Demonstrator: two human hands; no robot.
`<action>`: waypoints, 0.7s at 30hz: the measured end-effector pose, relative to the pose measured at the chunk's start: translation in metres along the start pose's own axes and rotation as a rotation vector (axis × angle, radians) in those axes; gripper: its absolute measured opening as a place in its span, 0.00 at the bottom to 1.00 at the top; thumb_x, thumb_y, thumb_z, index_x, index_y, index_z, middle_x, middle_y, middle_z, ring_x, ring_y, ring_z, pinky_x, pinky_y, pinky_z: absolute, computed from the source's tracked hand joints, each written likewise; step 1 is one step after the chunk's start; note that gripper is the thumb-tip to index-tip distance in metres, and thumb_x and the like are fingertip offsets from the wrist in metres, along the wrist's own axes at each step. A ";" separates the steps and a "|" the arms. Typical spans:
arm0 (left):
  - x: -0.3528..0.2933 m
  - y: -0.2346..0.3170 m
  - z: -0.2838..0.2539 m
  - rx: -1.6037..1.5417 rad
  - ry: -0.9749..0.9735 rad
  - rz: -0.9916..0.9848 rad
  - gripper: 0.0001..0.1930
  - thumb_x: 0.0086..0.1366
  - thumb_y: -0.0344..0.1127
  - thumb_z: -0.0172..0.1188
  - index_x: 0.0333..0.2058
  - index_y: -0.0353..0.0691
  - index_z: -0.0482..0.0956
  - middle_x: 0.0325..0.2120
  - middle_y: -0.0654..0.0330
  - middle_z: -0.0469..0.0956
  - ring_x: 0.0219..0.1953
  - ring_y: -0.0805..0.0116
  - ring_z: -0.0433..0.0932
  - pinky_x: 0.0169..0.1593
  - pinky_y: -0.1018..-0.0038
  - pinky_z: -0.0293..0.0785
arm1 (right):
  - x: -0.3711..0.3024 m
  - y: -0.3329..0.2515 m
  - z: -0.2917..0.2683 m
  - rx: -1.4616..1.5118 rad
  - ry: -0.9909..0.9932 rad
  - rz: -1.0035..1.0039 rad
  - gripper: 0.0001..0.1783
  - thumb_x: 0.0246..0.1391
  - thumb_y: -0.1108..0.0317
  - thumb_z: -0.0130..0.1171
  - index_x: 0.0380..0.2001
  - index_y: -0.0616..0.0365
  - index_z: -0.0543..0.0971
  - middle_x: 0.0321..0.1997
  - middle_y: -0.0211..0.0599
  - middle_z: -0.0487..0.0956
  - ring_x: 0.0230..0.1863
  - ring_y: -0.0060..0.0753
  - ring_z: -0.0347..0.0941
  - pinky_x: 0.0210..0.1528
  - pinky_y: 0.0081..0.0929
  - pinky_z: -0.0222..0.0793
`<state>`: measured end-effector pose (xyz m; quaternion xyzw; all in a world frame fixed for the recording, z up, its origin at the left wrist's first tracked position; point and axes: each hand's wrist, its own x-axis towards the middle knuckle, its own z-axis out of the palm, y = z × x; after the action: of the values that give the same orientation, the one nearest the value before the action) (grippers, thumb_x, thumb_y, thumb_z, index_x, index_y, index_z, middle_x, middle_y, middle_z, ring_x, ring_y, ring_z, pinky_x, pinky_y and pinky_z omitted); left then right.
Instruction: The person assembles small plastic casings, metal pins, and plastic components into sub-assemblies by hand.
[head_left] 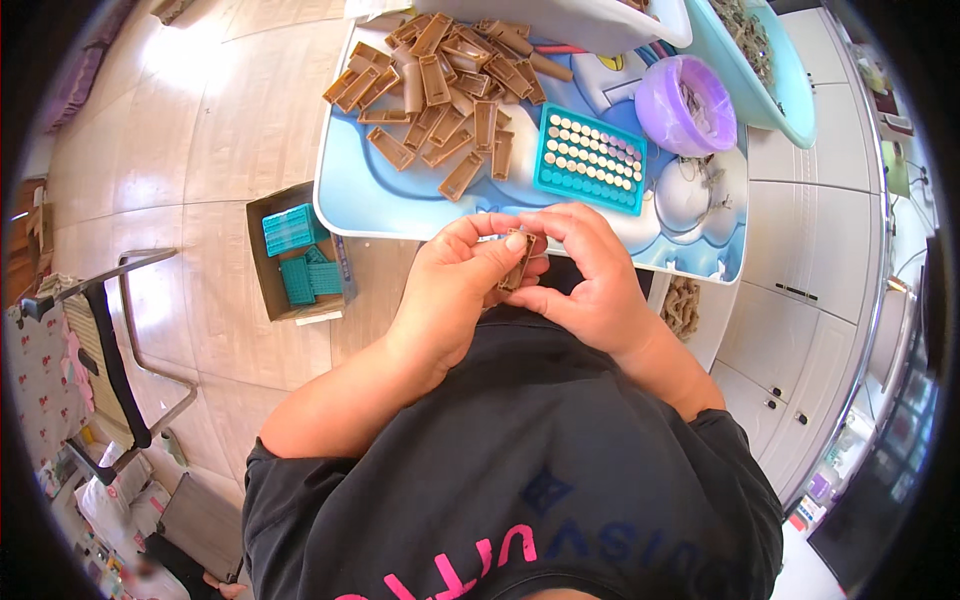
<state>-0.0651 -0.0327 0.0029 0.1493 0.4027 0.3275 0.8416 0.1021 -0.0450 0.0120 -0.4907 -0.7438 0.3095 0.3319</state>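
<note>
Close to my body at the table's front edge, my left hand [462,277] holds a brown plastic casing [517,262] between thumb and fingers. My right hand [590,270] closes on the same piece from the other side, its fingertips meeting those of the left. The fingers cover much of the casing. Beyond my hands lies a heap of similar brown casings [440,90], hollow and oblong. To the right of the heap a teal tray [541,178] carries rows of small round whitish pieces; the round places in its nearest row look teal and unfilled.
The blue patterned table [365,205] also bears a purple lined basket [665,105], with a white bin [590,25] and a light teal basin [790,110] behind. On the floor at left, a cardboard box [268,290] holds teal trays. White cabinets [815,240] stand at right.
</note>
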 end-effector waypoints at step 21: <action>0.005 0.042 -0.010 0.019 0.087 0.044 0.17 0.69 0.39 0.45 0.47 0.30 0.70 0.37 0.49 0.78 0.39 0.59 0.80 0.44 0.67 0.77 | 0.022 0.044 -0.012 0.001 0.030 0.010 0.35 0.28 0.63 0.75 0.45 0.59 0.74 0.44 0.42 0.74 0.47 0.44 0.69 0.52 0.35 0.63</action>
<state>-0.0887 0.0018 0.0151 0.1517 0.4384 0.3482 0.8146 0.1282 -0.0089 -0.0111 -0.4990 -0.7360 0.3042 0.3417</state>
